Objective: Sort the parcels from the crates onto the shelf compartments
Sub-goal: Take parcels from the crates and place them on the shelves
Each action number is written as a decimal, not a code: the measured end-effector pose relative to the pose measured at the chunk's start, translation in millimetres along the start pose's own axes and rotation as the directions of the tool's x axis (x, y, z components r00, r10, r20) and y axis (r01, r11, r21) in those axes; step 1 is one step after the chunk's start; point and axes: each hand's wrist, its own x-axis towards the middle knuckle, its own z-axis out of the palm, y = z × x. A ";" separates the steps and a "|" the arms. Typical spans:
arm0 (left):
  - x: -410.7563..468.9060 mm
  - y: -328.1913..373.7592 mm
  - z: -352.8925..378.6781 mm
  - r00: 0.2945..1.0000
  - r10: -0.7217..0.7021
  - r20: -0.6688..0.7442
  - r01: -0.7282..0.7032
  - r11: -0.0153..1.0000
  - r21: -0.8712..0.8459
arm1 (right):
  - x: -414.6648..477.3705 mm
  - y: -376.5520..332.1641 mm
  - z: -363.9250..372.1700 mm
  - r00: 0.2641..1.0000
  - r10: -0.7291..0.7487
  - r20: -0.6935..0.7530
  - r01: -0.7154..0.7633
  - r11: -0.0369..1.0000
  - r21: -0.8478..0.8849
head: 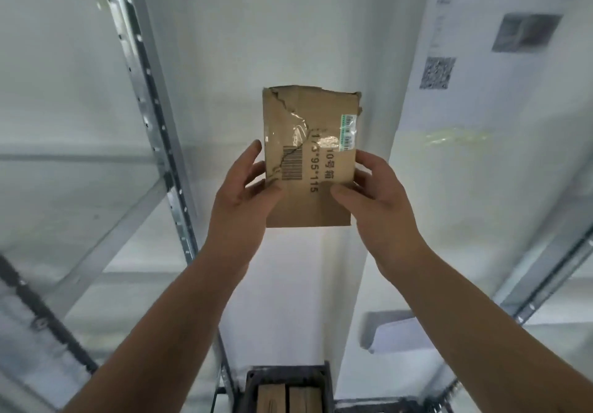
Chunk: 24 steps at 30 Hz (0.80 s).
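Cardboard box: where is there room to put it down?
The left shelf board, behind the metal upright, looks bare. On the right, a grey parcel takes part of the shelf. The crate below is packed with brown parcels.

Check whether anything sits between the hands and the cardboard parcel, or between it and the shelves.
Nothing visible does. The left hand and right hand grip the cardboard parcel, held in open air before a white wall; the shelf frame to its left looks unobstructed.
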 end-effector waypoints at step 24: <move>45.8 135.3 5.4 0.982 0.160 -0.106 -0.162 0.987 -0.013 | 49.5 -134.9 1.8 0.985 -0.059 -0.162 0.080 0.989 0.127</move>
